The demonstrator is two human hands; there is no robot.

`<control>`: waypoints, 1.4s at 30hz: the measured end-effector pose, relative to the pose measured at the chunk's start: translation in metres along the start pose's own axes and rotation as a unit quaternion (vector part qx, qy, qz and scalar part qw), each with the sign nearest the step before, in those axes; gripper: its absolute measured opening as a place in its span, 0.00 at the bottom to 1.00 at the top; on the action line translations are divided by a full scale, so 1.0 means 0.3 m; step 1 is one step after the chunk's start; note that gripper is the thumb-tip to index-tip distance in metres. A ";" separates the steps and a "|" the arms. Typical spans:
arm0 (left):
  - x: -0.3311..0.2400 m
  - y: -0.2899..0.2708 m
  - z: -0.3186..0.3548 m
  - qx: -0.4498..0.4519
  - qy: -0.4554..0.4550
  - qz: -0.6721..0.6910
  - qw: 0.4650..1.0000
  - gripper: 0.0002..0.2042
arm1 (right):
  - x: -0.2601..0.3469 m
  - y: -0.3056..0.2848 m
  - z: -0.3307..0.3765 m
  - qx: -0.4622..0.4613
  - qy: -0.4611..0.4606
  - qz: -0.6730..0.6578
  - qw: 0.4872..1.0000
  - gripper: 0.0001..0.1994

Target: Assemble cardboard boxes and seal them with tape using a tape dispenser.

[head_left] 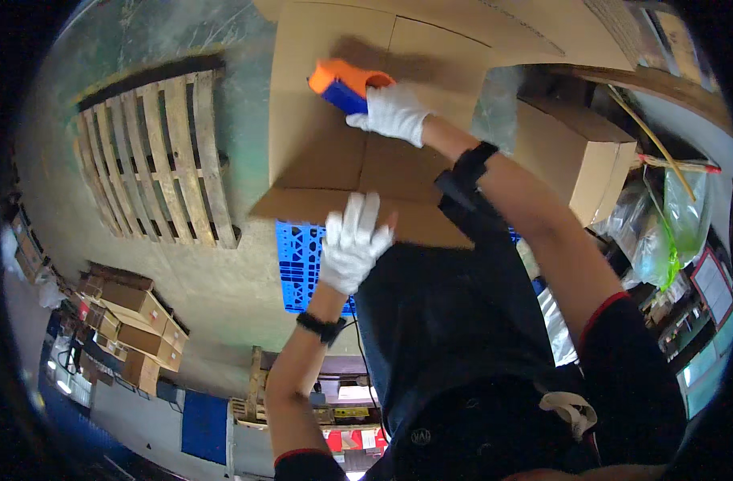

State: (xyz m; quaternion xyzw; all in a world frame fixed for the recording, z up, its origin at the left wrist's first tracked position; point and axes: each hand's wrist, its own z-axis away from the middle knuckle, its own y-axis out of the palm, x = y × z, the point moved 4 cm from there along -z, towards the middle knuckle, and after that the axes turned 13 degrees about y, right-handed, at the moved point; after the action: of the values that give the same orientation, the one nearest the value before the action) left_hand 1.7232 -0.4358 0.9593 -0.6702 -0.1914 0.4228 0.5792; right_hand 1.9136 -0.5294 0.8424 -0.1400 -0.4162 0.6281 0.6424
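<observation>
A large cardboard box lies in front of me, with a seam running along its middle. My right hand, in a white glove, grips an orange-and-blue tape dispenser over the box's upper surface. A dark shadow falls on the cardboard around it. My left hand, gloved in white, has its fingers stretched out at the box's near flap. The thumb looks bare. Whether the left palm presses on the cardboard, I cannot tell.
A wooden pallet lies on the floor to the left. Under the box shows a blue plastic pallet. Another closed carton stands at right, beside clear plastic bags. Stacked cartons sit at lower left.
</observation>
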 end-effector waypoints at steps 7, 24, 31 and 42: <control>0.284 0.158 -0.378 0.152 -0.261 0.001 0.953 0.49 | 0.042 -0.716 0.160 -0.296 -0.157 -0.078 0.939 0.32; 0.273 0.227 -0.324 -0.022 -0.170 0.054 0.984 0.55 | -0.193 -0.112 0.109 -0.127 0.047 -0.218 0.966 0.21; 0.341 0.369 -0.312 0.004 -0.173 0.077 0.982 0.52 | -0.206 -0.178 0.246 0.235 0.149 -0.466 0.840 0.26; 0.360 0.320 -0.246 -0.313 -0.396 0.684 0.527 0.13 | -0.390 -0.006 0.263 0.207 0.153 -0.348 0.902 0.24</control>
State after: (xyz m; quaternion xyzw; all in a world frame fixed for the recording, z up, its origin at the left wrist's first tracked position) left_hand 1.8204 -0.4252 0.8299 -0.4977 -0.0041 0.8245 -0.2692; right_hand 1.8745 -0.6649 0.8501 0.0556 -0.1961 0.4077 0.8901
